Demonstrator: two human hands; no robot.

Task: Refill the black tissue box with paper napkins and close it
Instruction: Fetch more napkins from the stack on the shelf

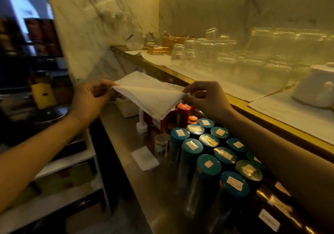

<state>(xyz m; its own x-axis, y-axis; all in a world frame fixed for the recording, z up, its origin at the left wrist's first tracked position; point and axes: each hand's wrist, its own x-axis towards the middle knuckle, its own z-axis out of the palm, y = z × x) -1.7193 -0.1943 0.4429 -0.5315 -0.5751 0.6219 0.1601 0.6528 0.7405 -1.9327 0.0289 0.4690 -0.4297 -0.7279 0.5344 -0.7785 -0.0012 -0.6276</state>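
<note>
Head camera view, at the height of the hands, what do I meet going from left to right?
Left hand → paper napkin stretched between both hands → right hand → white cup on the raised counter at far right.

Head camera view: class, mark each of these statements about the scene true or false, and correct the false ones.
1. Both hands hold one white napkin in the air. True.
2. The left hand rests flat on the counter. False: it pinches the napkin's left corner.
3. Jars with teal lids stand below the right hand. True.
4. The teal lids are bare. False: each carries a label.
5. A folded white napkin lies on the steel counter. True.
6. Clear glasses hang from hooks. False: they stand on the upper ledge.
</note>
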